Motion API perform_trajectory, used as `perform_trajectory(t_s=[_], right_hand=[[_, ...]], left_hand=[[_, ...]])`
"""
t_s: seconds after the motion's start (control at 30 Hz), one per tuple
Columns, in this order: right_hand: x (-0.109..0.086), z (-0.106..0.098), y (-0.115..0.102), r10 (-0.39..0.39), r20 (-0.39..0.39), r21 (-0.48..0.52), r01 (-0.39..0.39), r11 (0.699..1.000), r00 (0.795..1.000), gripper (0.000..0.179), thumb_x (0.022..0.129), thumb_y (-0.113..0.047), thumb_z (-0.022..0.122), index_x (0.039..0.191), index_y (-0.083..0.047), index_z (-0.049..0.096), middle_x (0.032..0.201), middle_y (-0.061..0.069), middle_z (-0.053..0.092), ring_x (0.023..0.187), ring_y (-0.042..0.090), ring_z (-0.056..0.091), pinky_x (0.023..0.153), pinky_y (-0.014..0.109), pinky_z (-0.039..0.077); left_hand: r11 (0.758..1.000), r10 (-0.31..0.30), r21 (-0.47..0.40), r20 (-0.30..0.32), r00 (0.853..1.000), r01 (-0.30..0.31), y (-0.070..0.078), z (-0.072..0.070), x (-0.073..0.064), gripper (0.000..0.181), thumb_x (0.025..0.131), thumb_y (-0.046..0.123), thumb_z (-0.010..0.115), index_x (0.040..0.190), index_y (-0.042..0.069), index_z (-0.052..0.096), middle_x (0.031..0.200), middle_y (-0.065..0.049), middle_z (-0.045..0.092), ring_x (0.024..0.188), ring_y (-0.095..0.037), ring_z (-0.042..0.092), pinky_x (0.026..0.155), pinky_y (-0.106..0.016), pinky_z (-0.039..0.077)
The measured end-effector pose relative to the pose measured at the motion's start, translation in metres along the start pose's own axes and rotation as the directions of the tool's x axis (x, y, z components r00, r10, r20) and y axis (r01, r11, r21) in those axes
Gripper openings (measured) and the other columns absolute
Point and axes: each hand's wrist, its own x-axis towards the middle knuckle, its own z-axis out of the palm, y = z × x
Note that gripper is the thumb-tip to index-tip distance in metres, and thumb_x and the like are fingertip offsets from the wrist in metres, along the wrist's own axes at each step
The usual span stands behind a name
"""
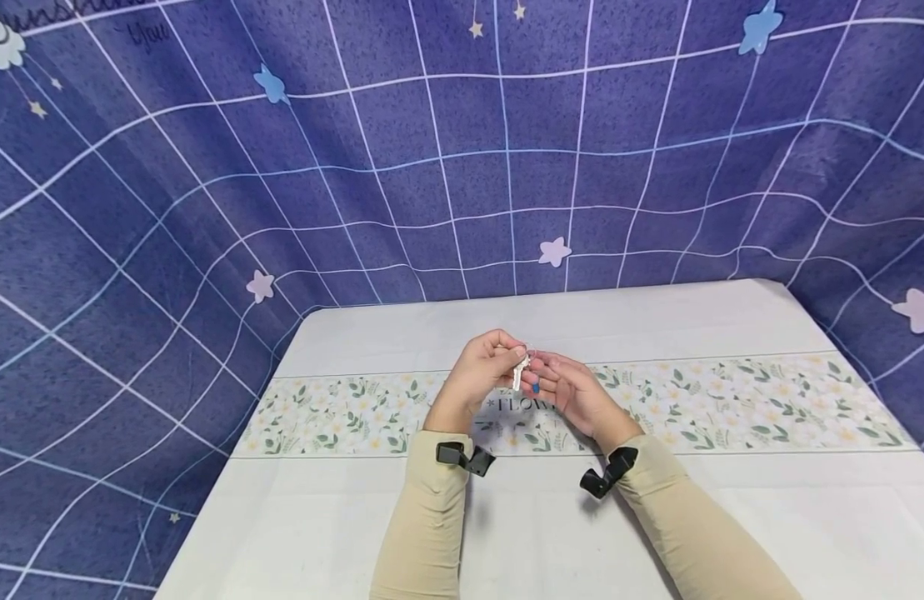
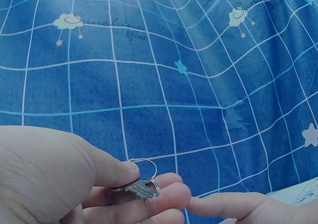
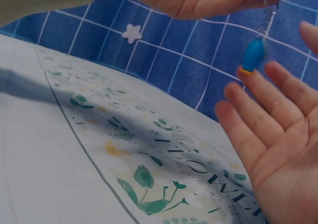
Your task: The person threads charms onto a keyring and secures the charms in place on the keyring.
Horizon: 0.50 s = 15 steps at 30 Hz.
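My left hand (image 1: 478,375) pinches a metal key ring (image 2: 155,166) between thumb and fingers, above the middle of the table. Silver keys (image 2: 141,190) hang from it and lie against the left fingers in the left wrist view. From the same ring dangles a small blue fish-shaped charm (image 3: 255,54) with a yellow tip, on a thin coiled chain (image 3: 267,24). My right hand (image 1: 581,400) is beside it, palm turned up and fingers extended. Its fingertips (image 3: 247,75) are at the charm's lower end; whether they touch it I cannot tell.
Beneath both hands is a table with a white cloth (image 1: 342,525), crossed by a floral band (image 1: 746,400) with printed lettering. A blue curtain (image 1: 462,192) with a white grid and stars hangs behind and at the sides. Black camera mounts (image 1: 450,453) sit on both wrists.
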Motion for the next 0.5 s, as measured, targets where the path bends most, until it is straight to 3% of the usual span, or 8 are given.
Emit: perform_trajectory(t_s=[0.1, 0.27, 0.5], right_hand=[[-0.0001, -0.0015, 0.0018, -0.001, 0.051, 0.065, -0.002, 0.998, 0.999, 0.030, 0.105, -0.008, 0.042, 0.132, -0.001, 0.055, 0.115, 0.004, 0.072, 0.107, 0.017, 0.070, 0.099, 0.041, 0.054], [-0.0012, -0.0029, 0.0049, 0.014, 0.123, 0.109, -0.028, 0.994, 0.992, 0.029, 0.103, -0.001, 0.049, 0.121, -0.011, 0.069, 0.114, 0.004, 0.074, 0.108, 0.019, 0.071, 0.099, 0.043, 0.054], [-0.0015, -0.0037, 0.0067, 0.029, 0.068, 0.106, -0.036, 0.994, 0.997, 0.044, 0.102, 0.012, 0.040, 0.115, -0.013, 0.074, 0.111, 0.004, 0.076, 0.097, 0.017, 0.074, 0.079, 0.028, 0.060]], left_hand=[[1.000, -0.004, 0.004, -0.011, 1.000, 0.004, -0.0005, 0.0005, 0.0007, 0.008, 0.100, 0.000, 0.058, 0.092, 0.003, 0.059, 0.074, 0.003, 0.068, 0.057, -0.008, 0.065, 0.057, -0.022, 0.055], [1.000, 0.007, -0.013, 0.001, 1.000, -0.007, -0.0017, 0.0006, 0.0009, 0.009, 0.101, 0.001, 0.058, 0.092, 0.003, 0.059, 0.073, 0.002, 0.070, 0.059, -0.010, 0.068, 0.058, -0.024, 0.058], [1.000, 0.007, -0.020, 0.004, 1.000, -0.007, -0.0035, -0.0014, 0.0010, 0.010, 0.102, 0.004, 0.057, 0.093, 0.005, 0.059, 0.076, 0.000, 0.073, 0.062, -0.009, 0.069, 0.059, -0.022, 0.056]])
